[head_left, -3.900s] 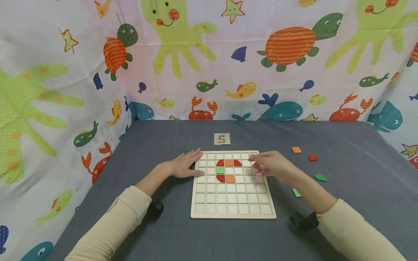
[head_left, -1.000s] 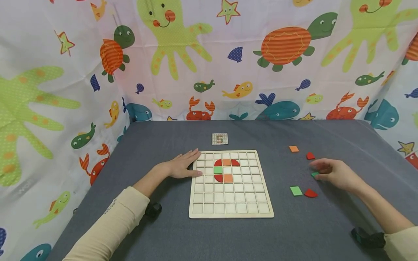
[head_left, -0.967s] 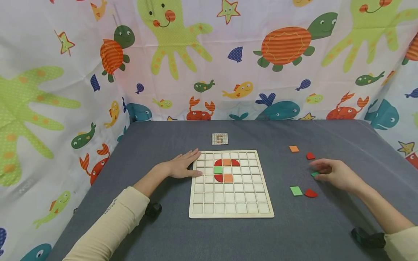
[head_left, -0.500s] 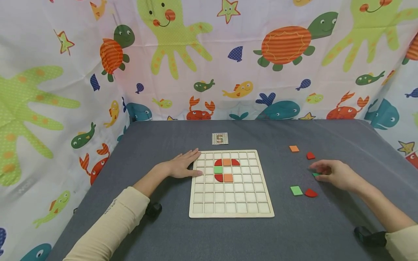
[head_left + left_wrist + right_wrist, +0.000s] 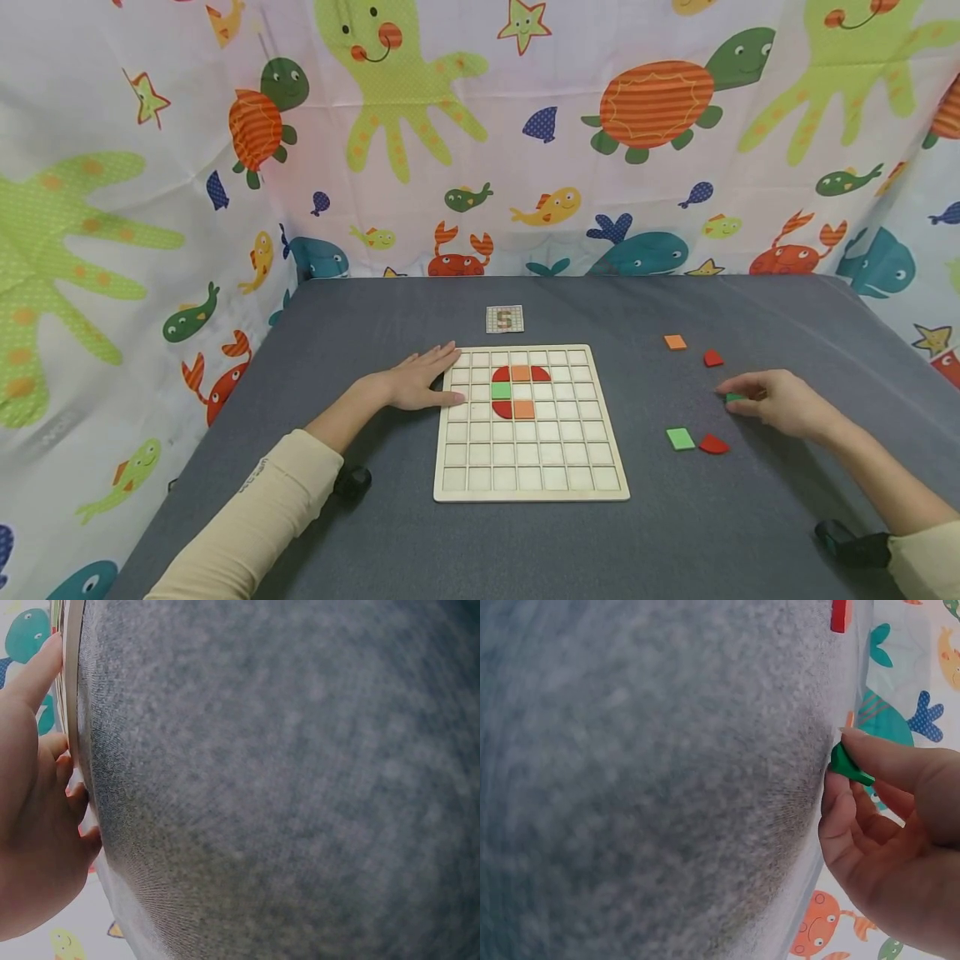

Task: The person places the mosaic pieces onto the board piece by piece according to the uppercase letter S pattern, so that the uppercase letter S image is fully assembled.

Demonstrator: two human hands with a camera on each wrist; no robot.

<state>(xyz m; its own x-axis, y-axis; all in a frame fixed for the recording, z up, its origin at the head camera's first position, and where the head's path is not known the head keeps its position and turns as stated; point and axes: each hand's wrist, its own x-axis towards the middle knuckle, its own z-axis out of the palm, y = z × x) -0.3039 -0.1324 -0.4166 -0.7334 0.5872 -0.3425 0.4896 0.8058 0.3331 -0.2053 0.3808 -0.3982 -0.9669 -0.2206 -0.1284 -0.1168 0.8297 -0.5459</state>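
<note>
My left hand (image 5: 423, 379) rests flat on the left edge of a pale wooden grid board (image 5: 528, 479), thumb extended over its squares. In the left wrist view, the fingers of that hand (image 5: 37, 802) lie along the board's edge (image 5: 73, 690). Red rounded tiles (image 5: 541, 374), orange square tiles (image 5: 523, 409) and one green square tile (image 5: 501, 391) sit in the upper squares. Out to the right, my right hand (image 5: 780, 404) pinches a dark green tile with a curved edge (image 5: 847, 766) between thumb and fingers, low over the grey cloth.
Around the right hand lie an orange square tile (image 5: 676, 342), a red rounded tile (image 5: 713, 358), a light green square tile (image 5: 681, 439) and another red rounded tile (image 5: 714, 444). A small printed grid card (image 5: 505, 319) lies behind the board. A patterned curtain (image 5: 450, 125) stands behind the table.
My right hand has gone from over the board's right side to the dark green tile. In the last second its fingers have closed on that tile. The left hand has stayed on the board.
</note>
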